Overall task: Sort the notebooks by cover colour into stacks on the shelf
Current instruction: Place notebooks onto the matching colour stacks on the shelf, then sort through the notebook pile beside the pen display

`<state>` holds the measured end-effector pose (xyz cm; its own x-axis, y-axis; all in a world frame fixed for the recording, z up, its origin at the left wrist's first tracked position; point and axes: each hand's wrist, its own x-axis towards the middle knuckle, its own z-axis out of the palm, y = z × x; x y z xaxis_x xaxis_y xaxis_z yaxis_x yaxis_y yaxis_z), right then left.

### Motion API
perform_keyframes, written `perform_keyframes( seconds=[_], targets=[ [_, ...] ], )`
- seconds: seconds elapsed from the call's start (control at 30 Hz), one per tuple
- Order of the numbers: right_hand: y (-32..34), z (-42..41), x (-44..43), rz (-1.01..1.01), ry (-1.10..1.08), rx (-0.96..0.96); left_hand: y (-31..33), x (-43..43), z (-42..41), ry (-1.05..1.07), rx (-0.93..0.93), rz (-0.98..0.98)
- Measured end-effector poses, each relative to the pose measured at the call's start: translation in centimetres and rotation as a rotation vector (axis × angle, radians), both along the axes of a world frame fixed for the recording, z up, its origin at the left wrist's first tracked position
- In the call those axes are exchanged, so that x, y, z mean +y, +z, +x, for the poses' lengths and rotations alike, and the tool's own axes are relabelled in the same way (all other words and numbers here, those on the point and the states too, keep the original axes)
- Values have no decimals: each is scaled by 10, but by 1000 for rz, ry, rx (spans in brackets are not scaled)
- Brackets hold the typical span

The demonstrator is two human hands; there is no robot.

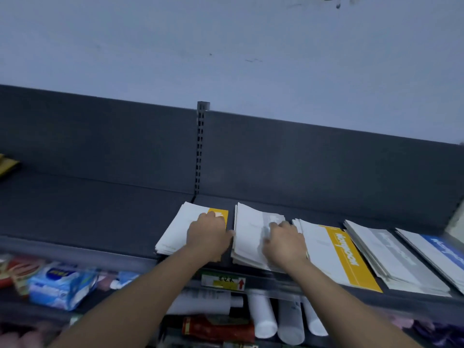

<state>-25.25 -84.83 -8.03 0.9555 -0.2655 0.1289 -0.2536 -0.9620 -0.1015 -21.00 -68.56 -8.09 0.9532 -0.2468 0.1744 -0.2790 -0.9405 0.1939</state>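
Top shelf (100, 209), dark grey. Five notebook stacks in a row at its front edge, from centre to right.

- Leftmost stack (175, 229): white covers, yellow band. Left hand (207, 233) lies on it palm down, fingers lightly bent with tips on the top cover, thumb pointing right. No grip visible.
- Second stack (248, 229): white, pale grey band, just beside the first. Right hand (285, 243) rests on it, fingers bent. It is blurred, so I cannot tell whether it pinches a cover.
- Third stack (344, 254): yellow band.
- Fourth stack (384, 254): grey band.
- Fifth stack (442, 249): blue band, cut off by the frame edge.

Below the shelf edge: price label (223, 281), blue wipes pack (60, 285), white paper rolls (263, 315).
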Motion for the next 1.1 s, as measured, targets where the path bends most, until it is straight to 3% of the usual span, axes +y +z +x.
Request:
perform_keyframes(
  seconds=[0.1, 0.4, 0.7, 1.1],
  targets=[
    [4, 11, 19, 24, 124, -83, 7, 28, 1, 34, -108, 133],
    [21, 43, 123, -53, 499, -188, 20, 143, -8, 190, -294, 288],
    [30, 65, 261, -90, 753, -245, 33, 275, -16, 393, -289, 325],
    [28, 96, 441, -38, 871, -231, 37, 449, -10, 537, -284, 353]
  ],
)
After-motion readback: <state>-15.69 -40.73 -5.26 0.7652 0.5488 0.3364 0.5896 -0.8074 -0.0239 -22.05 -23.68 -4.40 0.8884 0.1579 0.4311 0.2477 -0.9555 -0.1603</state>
